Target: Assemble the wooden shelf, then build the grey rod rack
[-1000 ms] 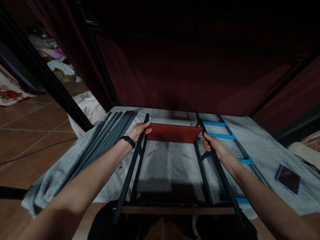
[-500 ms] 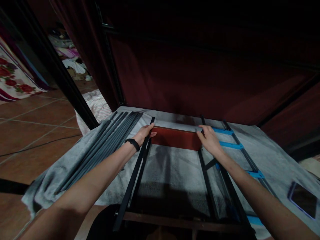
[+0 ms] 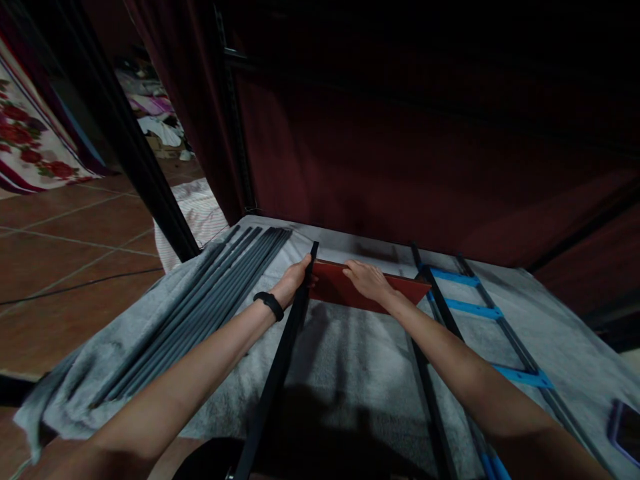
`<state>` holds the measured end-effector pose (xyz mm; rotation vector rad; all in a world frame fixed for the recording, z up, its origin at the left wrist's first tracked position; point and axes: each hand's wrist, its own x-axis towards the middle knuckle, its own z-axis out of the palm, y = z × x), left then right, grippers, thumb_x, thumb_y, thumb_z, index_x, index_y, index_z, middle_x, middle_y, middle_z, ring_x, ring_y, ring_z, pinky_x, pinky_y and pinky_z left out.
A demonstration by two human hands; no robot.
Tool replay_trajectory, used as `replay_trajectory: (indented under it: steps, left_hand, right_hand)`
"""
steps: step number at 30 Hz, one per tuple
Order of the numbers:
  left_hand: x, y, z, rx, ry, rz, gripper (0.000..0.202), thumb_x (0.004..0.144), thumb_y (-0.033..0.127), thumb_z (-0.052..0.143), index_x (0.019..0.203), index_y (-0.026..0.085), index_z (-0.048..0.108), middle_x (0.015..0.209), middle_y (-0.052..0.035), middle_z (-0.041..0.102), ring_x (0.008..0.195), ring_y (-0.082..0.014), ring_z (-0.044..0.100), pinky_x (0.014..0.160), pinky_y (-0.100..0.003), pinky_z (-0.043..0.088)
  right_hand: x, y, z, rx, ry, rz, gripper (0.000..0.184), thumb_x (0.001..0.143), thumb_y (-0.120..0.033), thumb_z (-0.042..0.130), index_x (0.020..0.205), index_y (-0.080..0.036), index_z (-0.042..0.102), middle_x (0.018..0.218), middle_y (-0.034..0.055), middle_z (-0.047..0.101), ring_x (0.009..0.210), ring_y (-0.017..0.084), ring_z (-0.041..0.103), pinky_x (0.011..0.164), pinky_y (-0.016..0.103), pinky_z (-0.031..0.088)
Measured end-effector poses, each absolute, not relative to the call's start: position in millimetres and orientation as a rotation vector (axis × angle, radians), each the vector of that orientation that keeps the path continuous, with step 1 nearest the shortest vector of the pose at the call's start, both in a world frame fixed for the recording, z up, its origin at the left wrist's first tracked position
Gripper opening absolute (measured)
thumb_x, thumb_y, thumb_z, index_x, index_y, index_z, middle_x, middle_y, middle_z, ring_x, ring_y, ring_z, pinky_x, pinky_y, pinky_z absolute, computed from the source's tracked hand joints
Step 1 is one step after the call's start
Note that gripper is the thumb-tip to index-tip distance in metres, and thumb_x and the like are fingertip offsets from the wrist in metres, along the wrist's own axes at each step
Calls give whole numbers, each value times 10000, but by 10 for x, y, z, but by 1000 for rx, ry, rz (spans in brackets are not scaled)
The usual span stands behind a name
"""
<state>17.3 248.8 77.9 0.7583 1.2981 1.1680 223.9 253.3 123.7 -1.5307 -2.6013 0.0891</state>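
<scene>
A reddish-brown board [image 3: 331, 285] spans between the two sides of a black metal frame [image 3: 278, 360]. At its left end, my left hand [image 3: 294, 280], with a black band on the wrist, is closed around the frame's left bar, fingertips touching the board. My right hand [image 3: 367, 280] grips the board's upper edge near its middle, fingers bent over the top. The board's right end reaches the frame's right bar [image 3: 444, 300]. The near part of the frame is dark and partly cut off by the lower picture edge.
Grey rods [image 3: 205, 313] lie side by side on a grey blanket [image 3: 345, 353]. Right of the frame are dark bars with blue crosspieces [image 3: 473, 308]. A phone [image 3: 627, 430] lies at the right edge. A black post [image 3: 150, 180] stands left, and a dark red curtain [image 3: 400, 180] hangs behind.
My right hand has moved left from the board's right end to the middle of its upper edge. The board now looks tilted differently, its right end further right. My left hand stays at the left bar.
</scene>
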Motion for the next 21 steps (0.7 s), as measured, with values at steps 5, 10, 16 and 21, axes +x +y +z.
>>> replay_trajectory:
  steps: [5,10,16,21]
  left_hand:
    - [152,2451,802,781,1298,1161,450,851,567,521,823,129,620,612,-57,634,484,-132,569,470,-226,435]
    - [157,2506,785,750,1329,1155,427,831,567,546,820,145,615,584,-36,617,453,-123,542,454,-222,410]
    - [182,2539,792,767,1403,1147,443,829,582,531,797,149,615,558,-33,599,440,-127,529,459,-231,411]
    - [186,2468,841,817,1385,1148,463,845,593,498,816,148,621,566,-38,607,478,-137,556,466,-227,403]
  right_hand:
    - [2241,2519,1208,-1526,-2602,53,308,1018,-368,282,1086,-219,543,1080,67,661,1017,212,604,775,303,372]
    - [2251,2540,1207,-1506,-2600,88,281,1013,-361,306,1072,-225,545,1081,55,658,1007,207,605,744,295,367]
    - [2265,2525,1225,-1466,-2619,83,268,1010,-348,323,1089,-219,544,1081,61,656,1007,205,602,760,290,376]
    - [2246,2517,1261,-1476,-2634,80,320,1015,-370,284,1096,-216,552,1094,73,656,1022,214,605,782,299,391]
